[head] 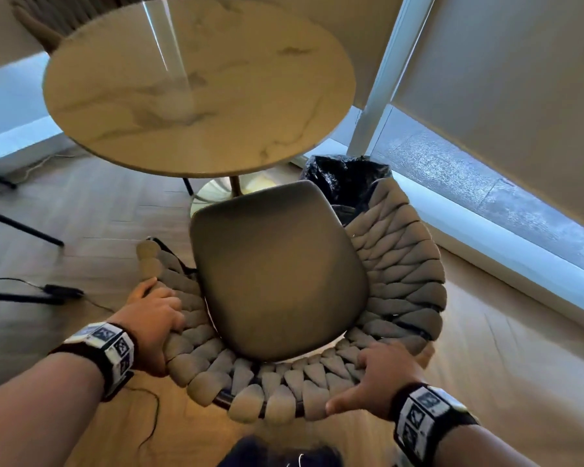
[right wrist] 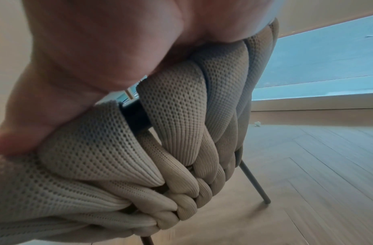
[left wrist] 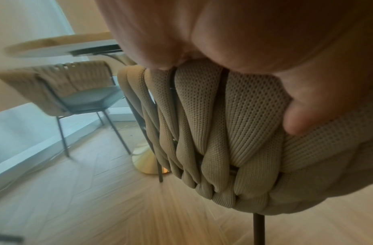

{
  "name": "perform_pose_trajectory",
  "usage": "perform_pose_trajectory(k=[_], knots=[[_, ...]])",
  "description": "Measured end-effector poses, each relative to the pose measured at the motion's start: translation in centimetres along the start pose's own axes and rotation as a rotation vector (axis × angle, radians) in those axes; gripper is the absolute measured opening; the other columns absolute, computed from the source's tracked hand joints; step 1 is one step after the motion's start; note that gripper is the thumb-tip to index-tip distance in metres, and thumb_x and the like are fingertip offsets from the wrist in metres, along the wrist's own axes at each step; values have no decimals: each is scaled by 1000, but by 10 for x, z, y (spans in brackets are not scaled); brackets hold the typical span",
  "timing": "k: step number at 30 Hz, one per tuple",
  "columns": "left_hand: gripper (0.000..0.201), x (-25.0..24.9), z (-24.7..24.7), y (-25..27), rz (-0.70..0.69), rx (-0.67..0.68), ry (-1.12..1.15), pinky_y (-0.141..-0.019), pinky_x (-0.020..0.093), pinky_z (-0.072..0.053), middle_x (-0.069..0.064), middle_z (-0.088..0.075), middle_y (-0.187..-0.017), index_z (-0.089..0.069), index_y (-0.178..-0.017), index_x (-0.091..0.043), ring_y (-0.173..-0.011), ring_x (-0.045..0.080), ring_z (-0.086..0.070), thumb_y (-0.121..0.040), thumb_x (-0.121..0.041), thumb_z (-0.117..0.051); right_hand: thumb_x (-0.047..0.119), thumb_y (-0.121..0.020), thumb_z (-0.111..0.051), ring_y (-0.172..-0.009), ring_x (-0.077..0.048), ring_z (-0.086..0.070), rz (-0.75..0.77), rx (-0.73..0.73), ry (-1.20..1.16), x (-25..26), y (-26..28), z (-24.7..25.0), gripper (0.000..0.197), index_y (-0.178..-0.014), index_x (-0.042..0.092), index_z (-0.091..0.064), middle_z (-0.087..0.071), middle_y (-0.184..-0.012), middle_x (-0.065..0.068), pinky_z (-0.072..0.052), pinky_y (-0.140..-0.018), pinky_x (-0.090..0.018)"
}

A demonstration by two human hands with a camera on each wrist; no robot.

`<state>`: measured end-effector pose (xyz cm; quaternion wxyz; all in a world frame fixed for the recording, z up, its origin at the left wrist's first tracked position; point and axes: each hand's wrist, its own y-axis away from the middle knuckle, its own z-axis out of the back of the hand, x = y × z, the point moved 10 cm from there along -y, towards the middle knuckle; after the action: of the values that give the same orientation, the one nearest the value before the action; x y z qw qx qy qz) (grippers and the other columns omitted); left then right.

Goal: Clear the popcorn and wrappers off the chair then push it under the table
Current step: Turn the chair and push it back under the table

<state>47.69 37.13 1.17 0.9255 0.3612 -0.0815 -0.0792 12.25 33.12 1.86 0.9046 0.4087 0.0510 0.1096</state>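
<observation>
Woven beige cord is wrapping the chair (head: 277, 281) back, where the left hand (head: 152, 318) is gripping at nine o'clock and the right hand (head: 381, 379) at five; the round marble table (head: 196, 89) is standing at twelve o'clock beyond the bare seat.

Beige woven-rope chair (head: 395, 264) with grey seat, cream grey-veined marble table (head: 199, 85), black bin bag (head: 344, 180)

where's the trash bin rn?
Head view, right of centre: the black-lined bin stands on the floor behind the chair, right of the table base.
</observation>
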Motion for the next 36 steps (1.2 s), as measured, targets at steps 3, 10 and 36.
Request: perform_pose_trajectory(k=[3, 10, 36], knots=[[65, 23, -8, 8, 41, 0, 17, -118, 53, -4, -15, -48, -110, -64, -104, -44, -128, 15, -36, -47, -74, -52, 104, -20, -45, -105, -19, -44, 46, -39, 51, 25, -15, 20, 102, -83, 26, -65, -58, -101, 8, -29, -108, -61], [94, 72, -20, 13, 264, 0, 116, -122, 54, 2, 6, -4, -165, -33, -142, -54, -151, 33, 6, -54, -56, -67, 95, -57, -42, -98, -14, -51, 47, -76, -139, 49, -19, 33, 73, -85, 31, -67, -58, -101, 9, -47, -95, -45], [92, 126, -52, 20, 949, -606, 1310, -68, 39, -49, 23, -46, -140, -1, -154, -46, -73, 23, -57, -90, -9, -56, 16, -82, -60, -96, -44, -58, -341, -626, -908, -52, -95, 95, 68, -141, 15, -25, -58, -119, -28, -53, -88, -57]])
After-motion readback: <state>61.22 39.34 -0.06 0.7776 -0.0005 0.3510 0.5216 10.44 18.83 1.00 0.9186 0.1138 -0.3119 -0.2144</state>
